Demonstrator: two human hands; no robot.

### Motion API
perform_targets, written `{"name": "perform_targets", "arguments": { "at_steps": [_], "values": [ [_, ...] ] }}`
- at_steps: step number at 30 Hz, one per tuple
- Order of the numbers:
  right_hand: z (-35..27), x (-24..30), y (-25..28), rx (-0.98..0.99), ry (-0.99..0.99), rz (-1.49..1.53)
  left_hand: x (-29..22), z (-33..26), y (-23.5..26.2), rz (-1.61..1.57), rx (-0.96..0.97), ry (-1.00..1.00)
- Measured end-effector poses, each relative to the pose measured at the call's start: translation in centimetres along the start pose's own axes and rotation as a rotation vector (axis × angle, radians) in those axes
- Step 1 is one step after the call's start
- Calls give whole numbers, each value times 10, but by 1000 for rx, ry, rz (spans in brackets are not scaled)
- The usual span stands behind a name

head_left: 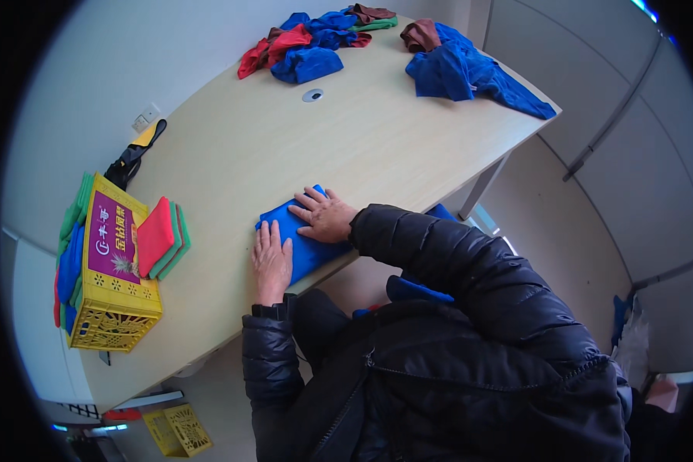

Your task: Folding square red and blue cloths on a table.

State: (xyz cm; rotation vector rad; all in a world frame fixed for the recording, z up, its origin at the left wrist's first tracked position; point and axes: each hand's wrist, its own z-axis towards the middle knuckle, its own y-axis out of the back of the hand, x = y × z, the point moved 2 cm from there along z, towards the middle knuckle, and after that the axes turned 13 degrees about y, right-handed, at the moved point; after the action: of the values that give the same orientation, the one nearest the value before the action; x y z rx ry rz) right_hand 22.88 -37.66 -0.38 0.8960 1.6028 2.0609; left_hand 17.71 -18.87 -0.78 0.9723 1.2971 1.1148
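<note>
A folded blue cloth (309,250) lies flat near the table's front edge, under both of my hands. My left hand (272,260) rests on its left side, fingers stretched out and pointing away from me. Across the cloth's upper right part, my right hand (323,214) lies flat with its fingers spread. Both hands are open and press on the fabric without gripping it. The cloth's right end is partly hidden by my right hand and sleeve.
A yellow plastic crate (119,312) with cloths behind it stands at the left. Beside it sit folded red and green cloths (158,237). Crumpled blue, red and brown cloths (308,63) lie at the far side, with another blue heap (458,69) at the far right.
</note>
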Motion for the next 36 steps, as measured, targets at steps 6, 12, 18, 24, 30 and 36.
{"name": "perform_targets", "arguments": {
  "at_steps": [6, 12, 18, 24, 30, 36],
  "values": [
    [-13, 1, 1, -41, -33, -2, 13, -11, -1, -86, 8, 74],
    [-37, 21, -3, -116, 37, -89, 11, -35, 6, 37, 2, 117],
    [-50, 34, -12, -210, 106, -47, -10, -54, -5, -25, -138, -93],
    [-62, 30, -8, -212, 55, -39, 5, -59, -11, -102, -114, -55],
    [-73, 19, -14, -257, 44, -26, 22, -69, -7, -62, -135, 17],
    [-74, 15, 5, -141, -21, -94, 27, -63, 4, -39, -194, 57]
  ]
}}
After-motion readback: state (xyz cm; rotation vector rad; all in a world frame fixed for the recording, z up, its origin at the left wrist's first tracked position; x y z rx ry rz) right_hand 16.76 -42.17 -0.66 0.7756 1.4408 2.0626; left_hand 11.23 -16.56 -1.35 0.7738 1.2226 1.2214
